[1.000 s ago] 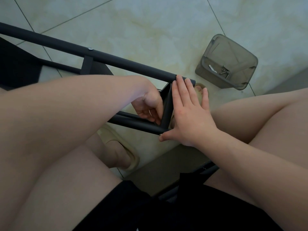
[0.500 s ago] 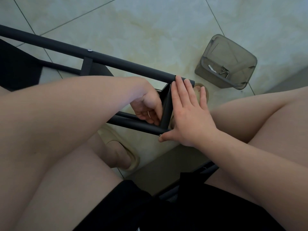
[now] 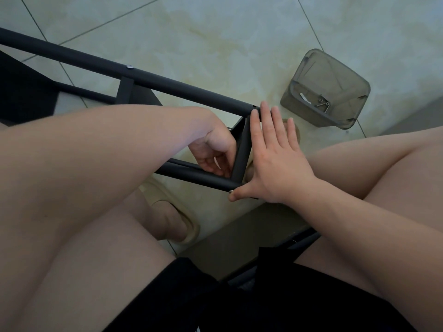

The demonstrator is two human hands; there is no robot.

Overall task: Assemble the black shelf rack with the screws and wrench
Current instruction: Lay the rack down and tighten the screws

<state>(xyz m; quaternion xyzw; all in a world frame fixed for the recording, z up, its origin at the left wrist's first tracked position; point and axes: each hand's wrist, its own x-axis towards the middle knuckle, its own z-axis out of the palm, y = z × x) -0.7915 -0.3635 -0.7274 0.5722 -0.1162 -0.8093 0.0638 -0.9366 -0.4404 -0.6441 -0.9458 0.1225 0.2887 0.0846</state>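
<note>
Right hand: fingers straight, close together, flat against end bar of rack; thumb spread, tip at lower tube end. Wrist straight, forearm coming over right thigh. Left hand: inside frame, palm up, fingers curled, pinching metal bit by bar; cannot tell what. Rack on its side on floor between knees. Screws in bin near rack end.

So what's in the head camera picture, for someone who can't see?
A flat right hand braces the end corner of a black rack frame; the left hand curls inside it. A tub of screws sits on the floor.
</note>
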